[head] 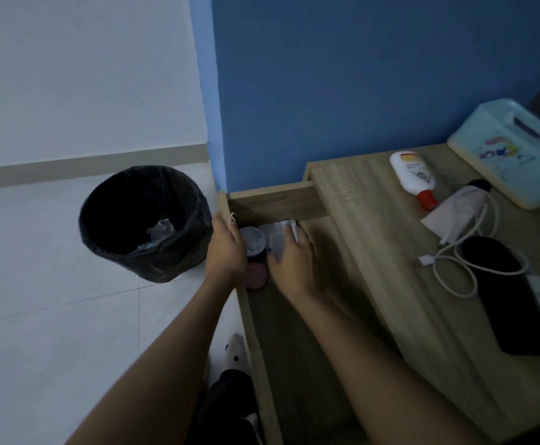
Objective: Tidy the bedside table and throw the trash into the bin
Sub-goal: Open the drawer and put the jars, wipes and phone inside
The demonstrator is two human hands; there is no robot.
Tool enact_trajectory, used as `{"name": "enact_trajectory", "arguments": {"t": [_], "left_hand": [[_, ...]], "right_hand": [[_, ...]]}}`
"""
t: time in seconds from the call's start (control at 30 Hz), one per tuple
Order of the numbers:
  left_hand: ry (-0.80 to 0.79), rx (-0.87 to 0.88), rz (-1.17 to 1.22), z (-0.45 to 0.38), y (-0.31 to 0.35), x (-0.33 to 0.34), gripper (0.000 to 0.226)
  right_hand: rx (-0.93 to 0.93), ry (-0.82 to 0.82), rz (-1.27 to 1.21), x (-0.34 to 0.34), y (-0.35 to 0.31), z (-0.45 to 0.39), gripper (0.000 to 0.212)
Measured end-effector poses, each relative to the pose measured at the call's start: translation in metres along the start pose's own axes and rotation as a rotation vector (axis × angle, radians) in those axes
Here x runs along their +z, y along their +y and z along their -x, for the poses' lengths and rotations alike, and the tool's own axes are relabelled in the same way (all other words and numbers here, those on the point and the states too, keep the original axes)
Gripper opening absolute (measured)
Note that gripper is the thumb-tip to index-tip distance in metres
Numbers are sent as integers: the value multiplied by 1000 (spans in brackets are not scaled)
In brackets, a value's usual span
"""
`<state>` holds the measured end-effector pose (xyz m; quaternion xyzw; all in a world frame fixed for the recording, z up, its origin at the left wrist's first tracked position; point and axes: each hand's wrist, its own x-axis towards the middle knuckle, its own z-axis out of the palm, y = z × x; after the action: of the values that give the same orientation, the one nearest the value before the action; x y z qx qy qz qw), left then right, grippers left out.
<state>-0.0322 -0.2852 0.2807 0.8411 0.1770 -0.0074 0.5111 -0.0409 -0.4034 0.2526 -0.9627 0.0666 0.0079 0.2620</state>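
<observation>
The wooden bedside table point(387, 252) has its drawer point(271, 200) pulled out to the left. My left hand point(227, 248) rests on the drawer's front edge, fingers curled over it. My right hand point(289, 264) is inside the drawer, fingers closed on a white crumpled wrapper point(276, 234). Between the hands lie a round foil-lidded cup point(253, 239) and a dark red round lid point(255, 276). A black-lined bin point(143, 223) stands on the floor left of the drawer, with some trash at its bottom.
On the tabletop lie a white lotion bottle with a red cap point(414, 178), a white pouch point(451, 210), a white charging cable point(467, 261), a black phone-like object point(506, 293) and a pale green tissue box point(512, 149). A blue wall stands behind. My foot point(235, 351) is below the drawer.
</observation>
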Motion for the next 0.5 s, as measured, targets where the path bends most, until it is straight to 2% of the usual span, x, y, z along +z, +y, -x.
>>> {"name": "enact_trajectory", "arguments": {"t": [0.13, 0.2, 0.33, 0.5], "left_hand": [[-2, 3, -16, -1, 0, 2, 40], [9, 4, -40, 1, 2, 3, 42], [7, -15, -74, 4, 7, -1, 46], [-30, -44, -86, 3, 6, -2, 47]], "right_hand": [[-201, 198, -50, -60, -22, 6, 55], [-218, 301, -94, -87, -22, 5, 51], [-110, 433, -58, -141, 7, 4, 39], [65, 436, 34, -182, 77, 26, 35]]}}
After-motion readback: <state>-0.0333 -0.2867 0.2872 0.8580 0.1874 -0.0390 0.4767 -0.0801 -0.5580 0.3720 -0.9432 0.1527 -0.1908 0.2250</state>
